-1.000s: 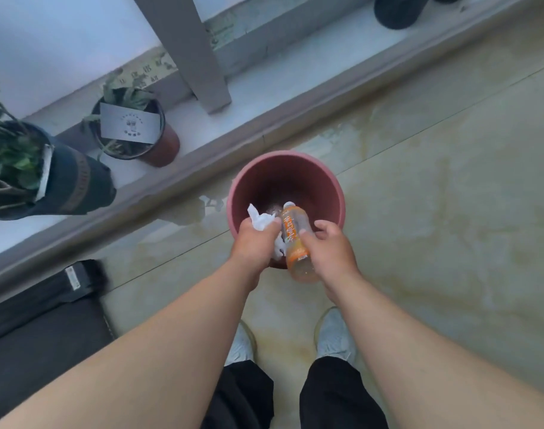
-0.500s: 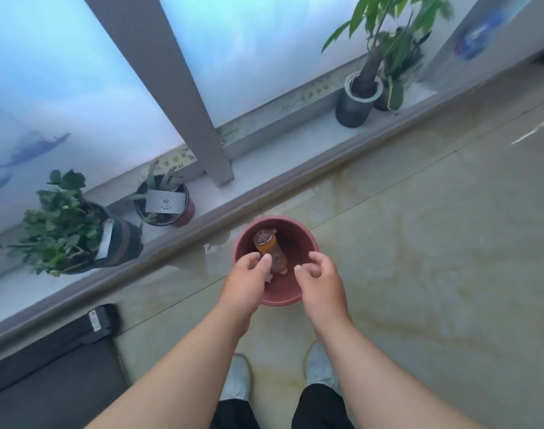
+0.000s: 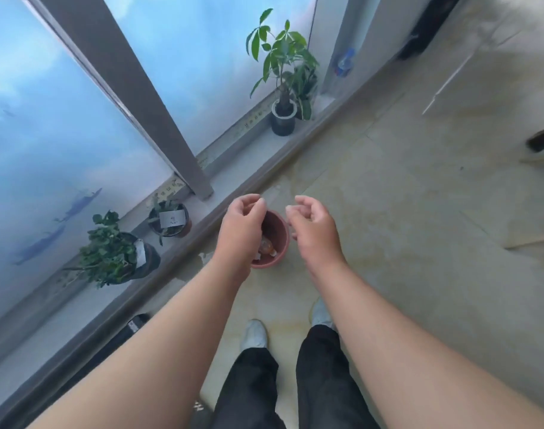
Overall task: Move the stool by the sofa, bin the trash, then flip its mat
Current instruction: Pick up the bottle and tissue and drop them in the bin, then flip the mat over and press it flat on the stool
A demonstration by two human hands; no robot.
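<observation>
A leafy potted plant [image 3: 109, 255] sits on the window ledge [image 3: 233, 168] at far left. The left hand [image 3: 239, 224] hangs loosely curled and empty over the bin [image 3: 280, 233], hiding its near-left rim. Inside lie the orange bottle [image 3: 267, 246] and a scrap of white paper, only partly visible. The right hand [image 3: 314, 224], just right of the bin, is also slack and holds nothing. The binning step looks done; next comes turning toward the stool and its mat, neither of which is in view.
</observation>
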